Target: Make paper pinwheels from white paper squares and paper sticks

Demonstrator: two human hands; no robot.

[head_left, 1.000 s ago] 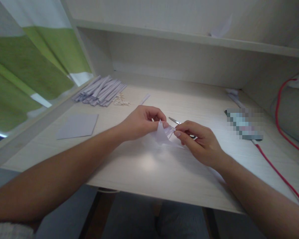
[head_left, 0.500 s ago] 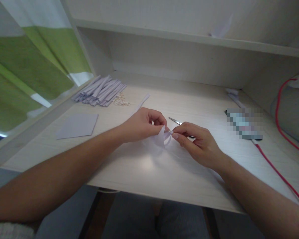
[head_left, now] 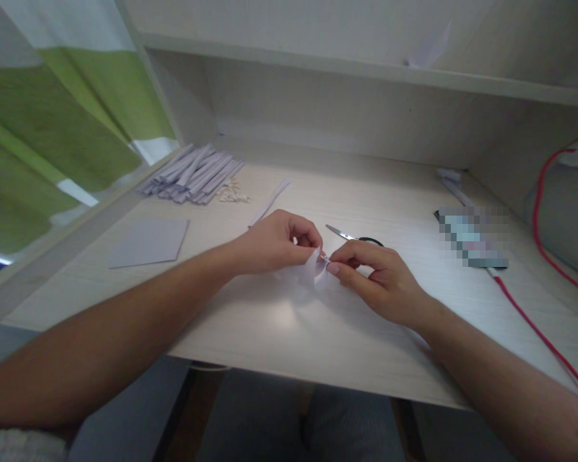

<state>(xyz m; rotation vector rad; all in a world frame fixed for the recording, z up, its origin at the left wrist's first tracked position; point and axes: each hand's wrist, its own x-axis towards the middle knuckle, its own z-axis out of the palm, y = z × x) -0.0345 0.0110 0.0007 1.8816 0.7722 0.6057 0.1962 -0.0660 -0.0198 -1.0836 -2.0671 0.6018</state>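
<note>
One square card is lying near folded paper strips; left hand is pinching thin white sheet above desk, between hands; scissors are lying behind; right hand is pinching sheet's right edge; smartphone is lying farther right.

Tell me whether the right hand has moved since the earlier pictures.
Yes: the right hand has shifted slightly left and toward the front edge of the desk, judged against the scissors, which it now covers less.
</note>
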